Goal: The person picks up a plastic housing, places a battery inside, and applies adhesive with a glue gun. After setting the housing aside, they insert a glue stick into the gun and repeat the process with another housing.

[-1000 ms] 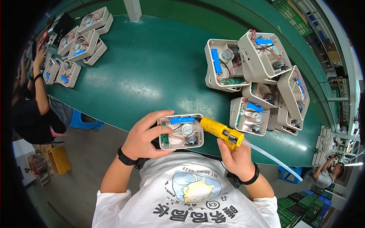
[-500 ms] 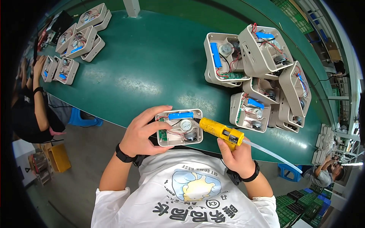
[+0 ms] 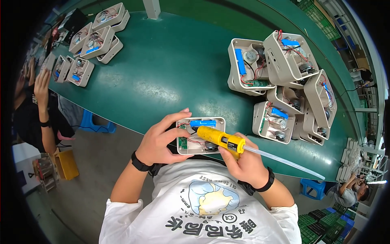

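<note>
At the table's near edge, my left hand (image 3: 160,142) grips an off-white plastic housing (image 3: 200,153), open side up, with its fingers over the left end. Inside lie a blue cylindrical battery (image 3: 204,123), a green circuit board (image 3: 183,143), thin wires and a dark round part (image 3: 211,147). My right hand (image 3: 247,164) is wrapped round a yellow hot glue gun (image 3: 215,138) from the right. Its dark nozzle points into the housing, by the left end of the battery; exact contact cannot be made out. A translucent glue stick (image 3: 284,162) trails from the gun's rear. The gun's body hides the housing's middle.
Similar housings with batteries and wires stand piled at the right, one close by (image 3: 274,123). Another group (image 3: 97,42) is at the far left of the green table (image 3: 162,61). A co-worker's hand (image 3: 41,87) is at the left edge; another person (image 3: 347,193) sits far right.
The glue gun has moved left across the housing, its nozzle going from the battery's right end to its left end. My left hand keeps hold of the housing. The whole view has shifted slightly.
</note>
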